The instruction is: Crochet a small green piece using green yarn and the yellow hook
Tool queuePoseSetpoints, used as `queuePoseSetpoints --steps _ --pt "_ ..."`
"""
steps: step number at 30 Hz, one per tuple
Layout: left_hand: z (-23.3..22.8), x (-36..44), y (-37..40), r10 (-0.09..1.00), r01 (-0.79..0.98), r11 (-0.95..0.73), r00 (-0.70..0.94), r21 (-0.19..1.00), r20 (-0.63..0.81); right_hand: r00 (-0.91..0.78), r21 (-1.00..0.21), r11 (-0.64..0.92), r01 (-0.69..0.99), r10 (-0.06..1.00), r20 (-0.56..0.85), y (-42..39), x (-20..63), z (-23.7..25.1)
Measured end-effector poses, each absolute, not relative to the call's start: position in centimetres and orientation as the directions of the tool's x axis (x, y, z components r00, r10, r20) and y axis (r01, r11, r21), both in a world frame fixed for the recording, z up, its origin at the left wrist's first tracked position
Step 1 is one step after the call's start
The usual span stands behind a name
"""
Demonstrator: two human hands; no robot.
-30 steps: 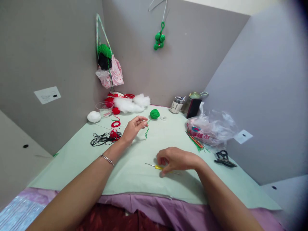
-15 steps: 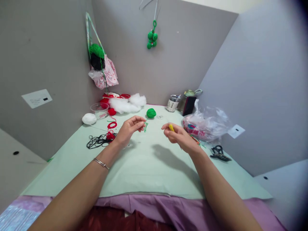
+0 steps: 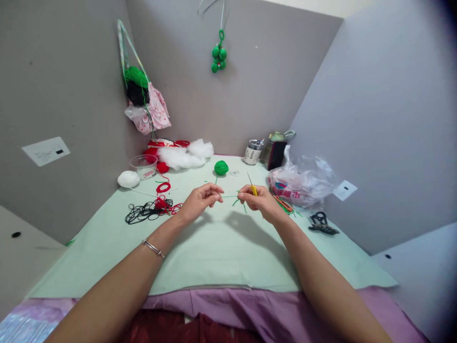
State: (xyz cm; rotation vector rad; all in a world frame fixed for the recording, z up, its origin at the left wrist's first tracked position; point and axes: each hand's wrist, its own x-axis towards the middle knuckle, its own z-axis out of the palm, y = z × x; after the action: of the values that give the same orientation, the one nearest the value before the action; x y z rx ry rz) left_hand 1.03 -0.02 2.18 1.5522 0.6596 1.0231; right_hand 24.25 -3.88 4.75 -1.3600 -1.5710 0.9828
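Note:
My left hand [image 3: 200,201] pinches a thin green yarn strand [image 3: 229,196] that runs across to my right hand [image 3: 260,202]. In the right hand sits a yellow-handled crochet hook [image 3: 253,189], its metal tip pointing up; the same fingers also pinch the strand, and loose green ends hang below them. Both hands hover above the pale green table mat [image 3: 200,252], close together. A small green yarn ball [image 3: 221,167] lies on the mat beyond them.
Black cord [image 3: 140,213] and red yarn [image 3: 162,204] lie left of my hands. White stuffing [image 3: 183,154], a clear cup [image 3: 143,166] and a white ball [image 3: 128,179] sit at the back left. A plastic bag [image 3: 302,183], black clips [image 3: 320,223] and a tin [image 3: 252,152] stand right.
My right hand picked the yellow hook off the mat, lifted it and moved to meet my left hand. The green strand is now stretched between both hands.

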Motion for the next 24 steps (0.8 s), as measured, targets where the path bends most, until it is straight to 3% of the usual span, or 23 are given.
queuePoseSetpoints --steps 4,8,11,14,16,19,21,24 --pt "2.0 0.7 0.4 0.865 -0.092 -0.242 0.431 0.966 0.258 -0.005 -0.831 0.079 0.551 0.996 0.091 -3.4 27.2 5.5" --pt "2.0 0.0 1.1 0.891 -0.081 -0.234 0.382 0.969 0.247 0.212 -0.667 -0.096 0.739 0.973 0.095 -3.7 32.3 6.2" --pt "1.9 0.0 1.1 0.888 -0.074 -0.217 0.4 0.973 0.229 0.384 -0.564 -0.244 0.789 0.912 0.142 -4.4 35.5 6.4" --pt "1.8 0.5 0.5 0.864 -0.06 -0.193 0.463 0.979 0.199 0.426 -0.544 -0.264 0.797 0.883 0.195 -4.6 36.4 6.4" --pt "1.6 1.0 0.0 0.838 -0.051 -0.175 0.517 0.983 0.176 0.37 -0.576 -0.187 0.796 0.903 0.219 -4.3 35.4 6.2" --pt "1.3 1.7 -0.6 0.793 -0.041 -0.147 0.593 0.988 0.143 0.157 -0.661 0.012 0.75 0.968 0.195 -3.9 31.8 5.8" --pt "1.3 1.9 -1.0 0.76 -0.043 -0.127 0.638 0.991 0.125 -0.042 -0.723 0.116 0.681 0.992 0.12 -4.1 29.0 5.5" --pt "1.7 1.8 -1.3 0.698 -0.058 -0.091 0.709 0.994 0.105 -0.323 -0.788 0.187 0.586 0.946 -0.015 -4.7 25.7 5.0"
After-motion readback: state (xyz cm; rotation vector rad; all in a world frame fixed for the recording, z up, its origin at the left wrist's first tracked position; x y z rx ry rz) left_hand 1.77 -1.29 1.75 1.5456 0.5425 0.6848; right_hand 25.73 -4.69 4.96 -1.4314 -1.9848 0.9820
